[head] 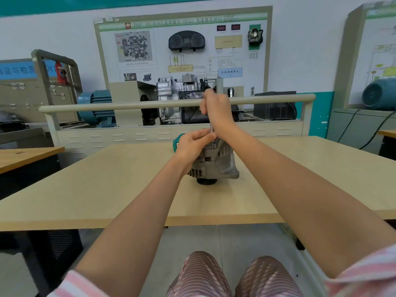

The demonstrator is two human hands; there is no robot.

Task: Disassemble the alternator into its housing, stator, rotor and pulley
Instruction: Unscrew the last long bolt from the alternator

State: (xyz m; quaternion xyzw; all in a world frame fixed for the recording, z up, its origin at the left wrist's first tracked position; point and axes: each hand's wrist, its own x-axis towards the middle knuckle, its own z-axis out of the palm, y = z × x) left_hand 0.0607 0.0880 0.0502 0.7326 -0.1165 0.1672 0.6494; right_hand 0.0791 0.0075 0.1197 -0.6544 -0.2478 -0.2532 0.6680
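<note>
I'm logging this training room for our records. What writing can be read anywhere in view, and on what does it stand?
"大众双离合 (DSG) 变速器实训台": header of the wall training board; the characters before it are blurred.
"仪表控制单元": blue label on that board.
Blue sign at left: large characters, unreadable.
Alternator and green tool behind it: no legible text.

A pale wooden counter fills the near scene. Behind its far rail stand a cutaway gearbox, a wall training board, and blue motors far left and far right.
</note>
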